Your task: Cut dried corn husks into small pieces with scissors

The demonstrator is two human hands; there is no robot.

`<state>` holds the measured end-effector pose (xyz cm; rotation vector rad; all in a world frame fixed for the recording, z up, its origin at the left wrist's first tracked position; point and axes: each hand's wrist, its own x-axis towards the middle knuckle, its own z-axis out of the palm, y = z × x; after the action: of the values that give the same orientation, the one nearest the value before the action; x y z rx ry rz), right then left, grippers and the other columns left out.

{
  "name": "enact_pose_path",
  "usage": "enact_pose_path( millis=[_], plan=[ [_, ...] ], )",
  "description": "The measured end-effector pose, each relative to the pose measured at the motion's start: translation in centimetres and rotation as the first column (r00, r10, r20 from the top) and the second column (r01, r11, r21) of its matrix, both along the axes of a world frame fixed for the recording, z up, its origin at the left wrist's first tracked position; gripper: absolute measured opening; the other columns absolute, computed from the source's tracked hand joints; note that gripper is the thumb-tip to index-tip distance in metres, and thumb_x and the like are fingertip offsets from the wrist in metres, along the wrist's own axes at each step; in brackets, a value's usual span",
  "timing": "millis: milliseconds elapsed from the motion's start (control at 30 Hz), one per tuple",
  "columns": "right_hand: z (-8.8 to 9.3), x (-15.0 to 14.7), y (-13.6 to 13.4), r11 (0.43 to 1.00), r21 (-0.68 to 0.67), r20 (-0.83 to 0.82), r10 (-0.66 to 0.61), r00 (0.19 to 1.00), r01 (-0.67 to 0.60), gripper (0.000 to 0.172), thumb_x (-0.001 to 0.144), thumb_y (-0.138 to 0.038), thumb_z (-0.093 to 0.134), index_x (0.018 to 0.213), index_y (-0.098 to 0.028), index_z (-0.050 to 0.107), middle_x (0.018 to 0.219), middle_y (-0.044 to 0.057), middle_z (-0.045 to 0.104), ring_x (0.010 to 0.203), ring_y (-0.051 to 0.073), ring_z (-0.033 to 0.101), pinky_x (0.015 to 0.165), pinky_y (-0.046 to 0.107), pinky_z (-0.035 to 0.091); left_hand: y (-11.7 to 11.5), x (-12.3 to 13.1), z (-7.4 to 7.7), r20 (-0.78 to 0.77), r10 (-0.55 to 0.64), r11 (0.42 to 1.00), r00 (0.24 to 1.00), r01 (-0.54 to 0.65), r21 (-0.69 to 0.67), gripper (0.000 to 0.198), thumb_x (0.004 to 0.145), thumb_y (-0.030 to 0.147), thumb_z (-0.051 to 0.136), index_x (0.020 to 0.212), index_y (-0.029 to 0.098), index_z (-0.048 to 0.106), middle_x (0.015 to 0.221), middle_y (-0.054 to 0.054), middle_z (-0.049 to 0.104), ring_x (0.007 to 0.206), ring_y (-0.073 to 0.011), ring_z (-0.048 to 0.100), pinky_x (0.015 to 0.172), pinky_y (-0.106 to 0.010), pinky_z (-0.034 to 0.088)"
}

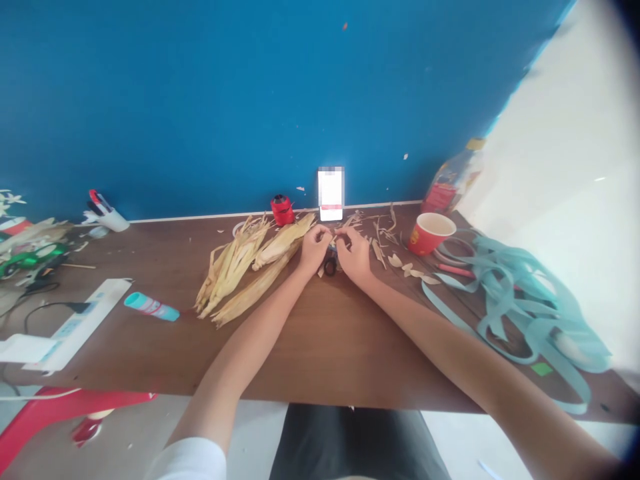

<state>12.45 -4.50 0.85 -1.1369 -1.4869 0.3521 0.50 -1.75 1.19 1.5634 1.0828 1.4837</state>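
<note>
My left hand [315, 248] and my right hand [354, 253] are close together over the far middle of the table. The fingertips of both are pinched, and whatever they hold is too small to make out. Below them on the table lies a small black ring-shaped thing [330, 266], partly hidden between the hands. Dried corn husks [235, 267] are spread just left of my left hand. Right of my right hand are thin husk scraps [379, 252] and several petal-shaped husk pieces [407, 268].
A lit phone [331, 193] leans on the blue wall behind my hands, near a red container [283, 210]. At right stand a red paper cup [431, 233], a bottle [453, 177] and tangled pale-blue ribbon [520, 300]. At left lie a glue stick [151, 307] and a power strip [83, 323].
</note>
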Motion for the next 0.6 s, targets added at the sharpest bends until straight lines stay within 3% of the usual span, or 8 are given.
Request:
enact_pose_path(
  millis=[167,400,600],
  plan=[
    [0.03,0.02,-0.02,1.000,0.012,0.002,0.004,1.000,-0.004,0.022,0.081,-0.017,0.045,0.090,-0.021,0.064,0.085,0.003,0.069,0.072,0.018,0.062,0.073,0.032,0.048,0.04,0.02,-0.07,-0.042,-0.004,0.999,0.999,0.006,0.039,0.010,0.078,0.015,0.052,0.071,0.017,0.058,0.068,0.003,0.056,0.065,-0.0102,0.050,0.064,-0.023,0.040],
    [-0.13,0.10,0.17,1.000,0.005,-0.010,-0.001,1.000,0.001,0.020,0.082,-0.018,0.046,0.090,-0.021,0.064,0.087,0.003,0.070,0.073,0.019,0.062,0.076,0.032,0.048,0.61,0.23,-0.70,0.032,-0.047,0.999,0.998,0.047,-0.004,0.011,0.082,0.026,0.059,0.084,0.017,0.064,0.083,-0.003,0.067,0.078,-0.0143,0.062,0.076,-0.027,0.048],
    [-0.23,0.09,0.18,1.000,-0.027,-0.035,0.000,0.999,-0.001,0.022,0.081,-0.019,0.045,0.091,-0.020,0.064,0.085,0.003,0.070,0.073,0.018,0.062,0.074,0.032,0.048,0.30,0.04,-0.34,-0.004,-0.017,0.999,1.000,0.017,0.030,0.005,0.077,0.020,0.060,0.075,0.016,0.064,0.074,0.000,0.064,0.070,-0.0119,0.057,0.069,-0.025,0.045]
  ],
)
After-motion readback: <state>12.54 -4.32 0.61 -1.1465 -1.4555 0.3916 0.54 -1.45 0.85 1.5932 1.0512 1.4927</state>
